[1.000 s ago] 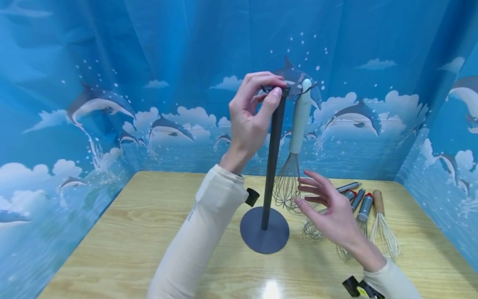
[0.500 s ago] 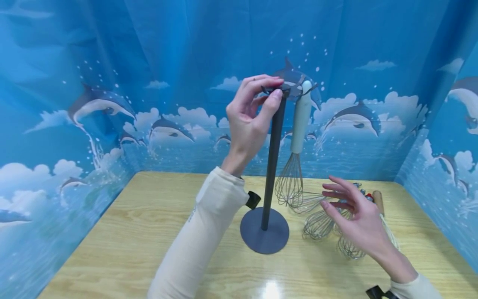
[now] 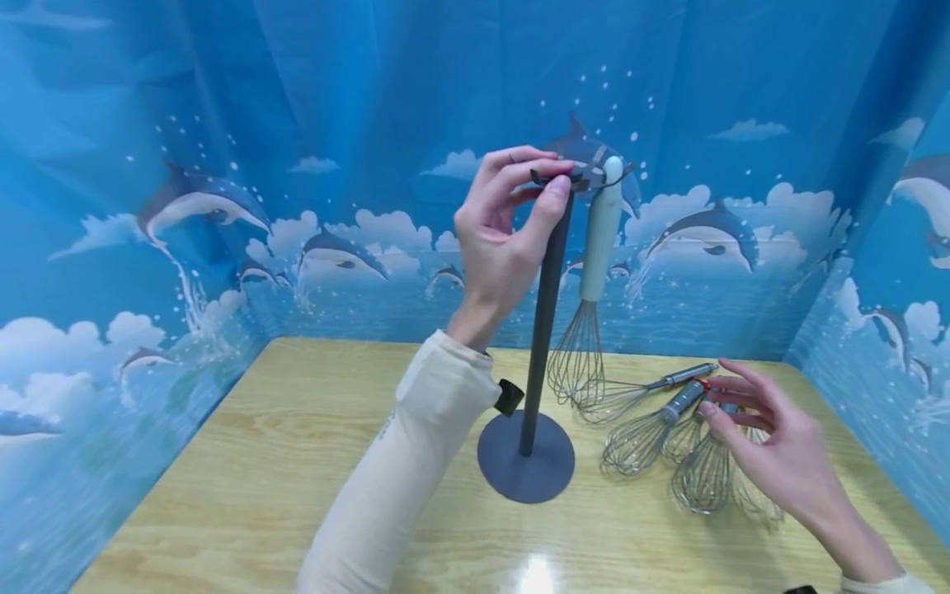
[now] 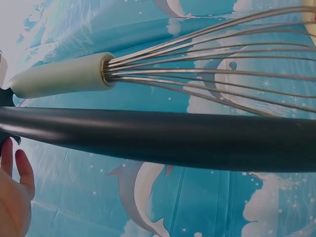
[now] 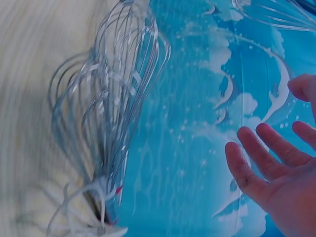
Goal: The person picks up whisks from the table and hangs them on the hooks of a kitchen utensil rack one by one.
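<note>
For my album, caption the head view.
Left hand holding a black stand hung with a mint-handled balloon whisk, right hand near metal whisks.

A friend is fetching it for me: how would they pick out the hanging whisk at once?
On the wooden table, find the round-based black stand. By the left hand at its top hangs the whisk, pale green handle up. The other whisks lie on the table; only this one hangs.

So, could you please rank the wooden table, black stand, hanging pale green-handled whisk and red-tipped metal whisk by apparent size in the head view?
1. Wooden table
2. Black stand
3. Hanging pale green-handled whisk
4. Red-tipped metal whisk
</note>
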Available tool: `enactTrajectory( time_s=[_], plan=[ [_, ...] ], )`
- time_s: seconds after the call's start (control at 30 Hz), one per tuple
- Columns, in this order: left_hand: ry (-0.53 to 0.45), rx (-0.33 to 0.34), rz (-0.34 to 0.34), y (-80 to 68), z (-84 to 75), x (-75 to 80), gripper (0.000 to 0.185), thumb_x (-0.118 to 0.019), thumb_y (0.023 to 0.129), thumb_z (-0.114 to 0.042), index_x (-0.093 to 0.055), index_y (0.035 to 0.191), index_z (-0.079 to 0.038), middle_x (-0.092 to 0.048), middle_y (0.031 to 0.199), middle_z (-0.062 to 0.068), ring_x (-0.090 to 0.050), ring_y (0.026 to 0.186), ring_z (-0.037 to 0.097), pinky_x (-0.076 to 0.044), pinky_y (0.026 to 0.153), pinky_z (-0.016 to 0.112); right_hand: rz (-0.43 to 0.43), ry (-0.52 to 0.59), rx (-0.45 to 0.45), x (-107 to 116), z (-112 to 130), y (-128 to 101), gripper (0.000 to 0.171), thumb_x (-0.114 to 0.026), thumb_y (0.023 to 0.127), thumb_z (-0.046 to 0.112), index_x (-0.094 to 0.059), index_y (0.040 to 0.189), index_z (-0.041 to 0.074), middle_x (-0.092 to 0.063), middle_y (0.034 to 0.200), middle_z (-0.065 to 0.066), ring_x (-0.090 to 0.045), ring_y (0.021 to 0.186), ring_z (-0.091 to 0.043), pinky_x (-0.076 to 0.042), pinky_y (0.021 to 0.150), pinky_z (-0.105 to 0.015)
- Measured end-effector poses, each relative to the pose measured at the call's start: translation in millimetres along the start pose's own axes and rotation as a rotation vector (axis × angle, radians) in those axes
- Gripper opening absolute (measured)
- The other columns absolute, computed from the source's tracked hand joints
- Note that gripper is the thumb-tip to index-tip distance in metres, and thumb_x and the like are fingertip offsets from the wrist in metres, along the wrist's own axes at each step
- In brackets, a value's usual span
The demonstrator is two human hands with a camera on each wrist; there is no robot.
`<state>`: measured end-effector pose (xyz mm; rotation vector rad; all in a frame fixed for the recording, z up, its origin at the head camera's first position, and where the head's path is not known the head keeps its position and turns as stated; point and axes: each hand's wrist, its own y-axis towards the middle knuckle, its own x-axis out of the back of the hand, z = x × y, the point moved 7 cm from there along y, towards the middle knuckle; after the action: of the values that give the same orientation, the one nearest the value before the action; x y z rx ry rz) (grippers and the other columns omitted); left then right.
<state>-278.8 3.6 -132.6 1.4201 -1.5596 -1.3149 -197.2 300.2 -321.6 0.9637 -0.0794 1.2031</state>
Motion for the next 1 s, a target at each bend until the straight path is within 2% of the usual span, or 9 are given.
enactTrajectory(
  time_s=[0.13,0.23,0.3,0.4,0.47,0.57,0.63,0.7,1.0],
  plan=[
    [0.016,-0.002,-0.006,0.4,-1.8,-1.0,0.018,-0.062,0.092,0.005,-0.068,0.103,0.018,-0.057,0.115,0.032,-0.06,0.107,0.014,-0.06,0.087,0.044,-0.018,-0.045,-0.022,9.4,-14.2,-2.1,0.06,-0.073,0.09,-0.001,-0.053,0.147,0.01,-0.058,0.115,0.039,-0.058,0.101,0.02,-0.048,0.078,0.0],
    [0.017,0.001,-0.01,0.8,-2.4,-0.9,0.018,-0.062,0.092,0.005,-0.068,0.103,0.018,-0.057,0.115,0.032,-0.06,0.106,0.015,-0.06,0.087,0.044,-0.01,-0.098,-0.057,15.7,-27.0,-3.3,0.058,-0.073,0.092,0.005,-0.053,0.146,0.008,-0.055,0.113,0.042,-0.054,0.1,0.024,-0.047,0.075,0.001],
    [0.022,-0.01,-0.01,0.9,-2.6,-0.6,0.018,-0.062,0.092,0.006,-0.068,0.103,0.018,-0.057,0.115,0.032,-0.059,0.107,0.013,-0.059,0.086,0.047,0.001,-0.15,-0.096,19.8,-36.3,-3.9,0.055,-0.073,0.094,0.011,-0.054,0.146,0.007,-0.062,0.114,0.031,-0.049,0.098,0.027,-0.046,0.072,0.002],
    [0.049,-0.042,-0.005,0.9,-3.5,-0.5,0.018,-0.064,0.091,0.005,-0.069,0.103,0.017,-0.057,0.113,0.031,-0.057,0.107,0.009,-0.058,0.084,0.045,0.027,-0.244,-0.16,25.7,-49.9,-5.3,0.053,-0.071,0.096,0.022,-0.054,0.144,0.005,-0.073,0.117,-0.001,-0.043,0.093,0.029,-0.045,0.066,0.0],
    [0.089,-0.066,-0.002,0.4,-4.1,-0.7,0.019,-0.065,0.091,0.003,-0.07,0.104,0.016,-0.057,0.113,0.03,-0.055,0.108,0.007,-0.057,0.085,0.038,0.052,-0.317,-0.196,27.6,-58.0,-6.6,0.055,-0.068,0.098,0.029,-0.054,0.144,0.003,-0.07,0.118,-0.027,-0.058,0.094,0.014,-0.046,0.061,-0.005],
    [0.16,-0.098,0.001,-0.7,-5.4,-1.5,0.019,-0.067,0.091,0.0,-0.072,0.104,0.012,-0.059,0.112,0.027,-0.055,0.11,0.012,-0.054,0.086,0.029,0.102,-0.404,-0.235,28.5,-69.9,-9.4,0.058,-0.067,0.098,0.03,-0.052,0.143,-0.002,-0.064,0.12,-0.038,-0.072,0.093,-0.028,-0.057,0.063,-0.03],
    [0.198,-0.114,0.001,-1.3,-6.4,-2.0,0.018,-0.068,0.091,-0.002,-0.074,0.103,0.011,-0.06,0.112,0.026,-0.055,0.11,0.017,-0.051,0.086,0.025,0.144,-0.44,-0.256,27.8,-77.5,-11.3,0.058,-0.066,0.097,0.029,-0.051,0.141,-0.005,-0.062,0.12,-0.041,-0.065,0.096,-0.057,-0.056,0.066,-0.049],
    [0.218,-0.123,-0.001,-1.6,-6.9,-2.3,0.018,-0.068,0.091,-0.002,-0.074,0.103,0.01,-0.06,0.112,0.026,-0.056,0.109,0.022,-0.05,0.087,0.024,0.208,-0.468,-0.287,27.2,-85.6,-12.5,0.06,-0.065,0.097,0.03,-0.049,0.141,-0.007,-0.06,0.122,-0.043,-0.064,0.097,-0.06,-0.052,0.068,-0.063],
    [0.232,-0.142,-0.012,-1.8,-8.5,-2.2,0.017,-0.068,0.091,-0.003,-0.075,0.102,0.009,-0.061,0.11,0.025,-0.057,0.107,0.028,-0.048,0.086,0.025,0.514,-0.505,-0.409,15.3,-117.0,-22.1,0.072,-0.055,0.103,0.045,-0.038,0.145,-0.011,-0.054,0.126,-0.048,-0.06,0.102,-0.063,-0.053,0.072,-0.065]
  ],
)
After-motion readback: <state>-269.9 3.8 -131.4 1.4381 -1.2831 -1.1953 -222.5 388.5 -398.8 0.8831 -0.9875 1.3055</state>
